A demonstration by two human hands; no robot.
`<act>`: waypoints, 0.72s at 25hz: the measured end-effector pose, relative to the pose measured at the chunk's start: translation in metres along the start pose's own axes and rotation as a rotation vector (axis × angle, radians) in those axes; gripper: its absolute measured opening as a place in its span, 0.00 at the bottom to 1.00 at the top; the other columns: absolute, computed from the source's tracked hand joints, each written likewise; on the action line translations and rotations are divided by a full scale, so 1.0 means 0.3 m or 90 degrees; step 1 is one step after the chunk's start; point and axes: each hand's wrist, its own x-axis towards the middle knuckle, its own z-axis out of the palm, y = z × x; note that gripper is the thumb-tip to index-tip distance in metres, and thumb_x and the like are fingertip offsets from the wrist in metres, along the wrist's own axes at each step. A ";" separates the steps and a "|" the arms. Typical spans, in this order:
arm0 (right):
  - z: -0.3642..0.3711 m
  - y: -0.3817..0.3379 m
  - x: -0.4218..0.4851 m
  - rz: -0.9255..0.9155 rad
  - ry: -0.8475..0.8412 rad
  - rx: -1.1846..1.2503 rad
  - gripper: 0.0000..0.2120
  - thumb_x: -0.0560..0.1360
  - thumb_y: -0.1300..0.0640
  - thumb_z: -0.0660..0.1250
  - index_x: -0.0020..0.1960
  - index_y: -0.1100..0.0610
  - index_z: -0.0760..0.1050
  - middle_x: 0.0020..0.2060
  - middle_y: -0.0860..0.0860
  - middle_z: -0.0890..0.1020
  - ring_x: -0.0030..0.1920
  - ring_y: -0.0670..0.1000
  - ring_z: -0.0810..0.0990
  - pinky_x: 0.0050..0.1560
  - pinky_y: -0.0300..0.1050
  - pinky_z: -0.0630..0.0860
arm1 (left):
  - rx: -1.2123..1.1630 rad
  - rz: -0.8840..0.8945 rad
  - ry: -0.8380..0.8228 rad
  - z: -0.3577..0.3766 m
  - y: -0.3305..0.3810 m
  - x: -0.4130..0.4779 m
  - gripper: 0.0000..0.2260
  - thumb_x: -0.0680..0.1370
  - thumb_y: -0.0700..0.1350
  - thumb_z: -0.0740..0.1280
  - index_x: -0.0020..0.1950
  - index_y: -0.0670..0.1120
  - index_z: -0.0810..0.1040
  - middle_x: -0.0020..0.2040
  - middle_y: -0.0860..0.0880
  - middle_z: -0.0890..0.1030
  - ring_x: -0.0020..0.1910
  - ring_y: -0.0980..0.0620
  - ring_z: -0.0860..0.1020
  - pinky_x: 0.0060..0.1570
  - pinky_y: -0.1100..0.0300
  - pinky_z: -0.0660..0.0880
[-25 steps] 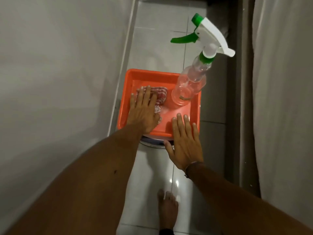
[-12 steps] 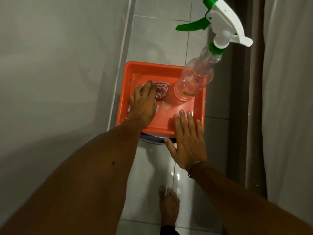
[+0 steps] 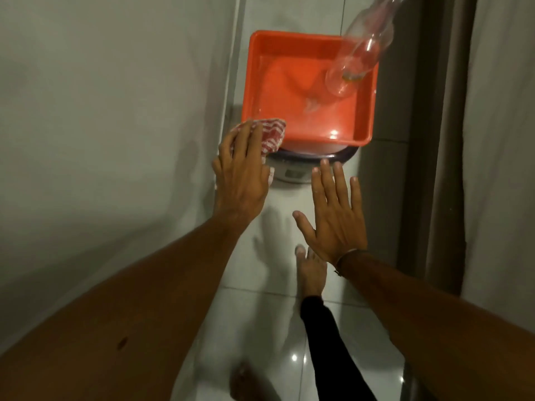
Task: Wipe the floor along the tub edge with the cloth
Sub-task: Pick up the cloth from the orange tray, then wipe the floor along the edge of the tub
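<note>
Left of the left hand (image 3: pixel 243 172): tub wall (image 3: pixel 110 117), pale and broad, filling that whole side. Below both hands: glossy white tiled floor (image 3: pixel 252 285), with 2 bare feet on it, 1 (image 3: pixel 311 270) just under the right wrist above a black trouser leg (image 3: pixel 330 348), the other (image 3: pixel 249 383) nearer the bottom edge. Right of the right hand (image 3: pixel 335 218): dark upright frame (image 3: pixel 417 169), then pale curtain (image 3: pixel 503 140). Ahead of both hands: orange tray (image 3: pixel 304 43), square, wet inside, resting on a dark-rimmed round stand (image 3: pixel 292 166). Ahead of the right hand, at the tray's far right corner: clear spray bottle (image 3: pixel 359 62), tilted and blurred, top cut off by the frame. Under the left fingers: red-and-white checked cloth (image 3: pixel 272 133), bunched and clutched, overlapping the tray's near left corner, beside the tub edge and raised off the floor as far as can be told. Left hand closed around that cloth, back of hand upward. Right hand spread wide and flat, palm down, empty, fingers pointing toward the stand, thin band (image 3: pixel 346 256) at the wrist.
</note>
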 end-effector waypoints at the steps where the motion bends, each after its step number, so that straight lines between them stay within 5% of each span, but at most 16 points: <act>1: 0.024 -0.027 -0.070 0.009 -0.014 -0.006 0.42 0.84 0.34 0.54 0.88 0.59 0.49 0.88 0.59 0.50 0.87 0.61 0.46 0.85 0.66 0.43 | 0.015 -0.020 -0.013 0.015 -0.040 -0.096 0.37 0.77 0.45 0.73 0.83 0.45 0.61 0.83 0.41 0.65 0.79 0.36 0.64 0.72 0.36 0.68; 5: 0.182 -0.136 -0.362 0.071 -0.063 -0.013 0.43 0.84 0.30 0.45 0.88 0.59 0.50 0.88 0.58 0.51 0.87 0.62 0.49 0.85 0.67 0.49 | 0.060 -0.074 -0.076 0.157 -0.223 -0.472 0.38 0.77 0.47 0.75 0.83 0.46 0.60 0.83 0.42 0.65 0.79 0.38 0.64 0.72 0.39 0.68; 10: 0.466 -0.212 -0.668 0.096 -0.154 0.007 0.44 0.83 0.31 0.48 0.88 0.60 0.50 0.88 0.58 0.51 0.87 0.61 0.47 0.84 0.66 0.47 | 0.079 -0.117 -0.186 0.453 -0.368 -0.836 0.43 0.75 0.51 0.77 0.84 0.46 0.57 0.83 0.43 0.65 0.80 0.38 0.65 0.73 0.38 0.69; 13: 0.641 -0.213 -0.767 0.100 -0.191 0.022 0.45 0.83 0.29 0.46 0.88 0.59 0.50 0.87 0.57 0.50 0.87 0.59 0.44 0.84 0.66 0.48 | 0.093 -0.114 -0.213 0.635 -0.429 -0.916 0.44 0.72 0.52 0.80 0.82 0.46 0.60 0.81 0.43 0.69 0.77 0.38 0.70 0.68 0.40 0.74; 18: 0.920 -0.199 -0.766 0.110 -0.198 0.041 0.45 0.82 0.28 0.46 0.88 0.58 0.50 0.88 0.57 0.50 0.86 0.58 0.41 0.84 0.64 0.43 | 0.111 -0.091 -0.177 0.878 -0.568 -0.799 0.42 0.76 0.51 0.76 0.84 0.47 0.57 0.83 0.42 0.64 0.81 0.37 0.64 0.75 0.37 0.67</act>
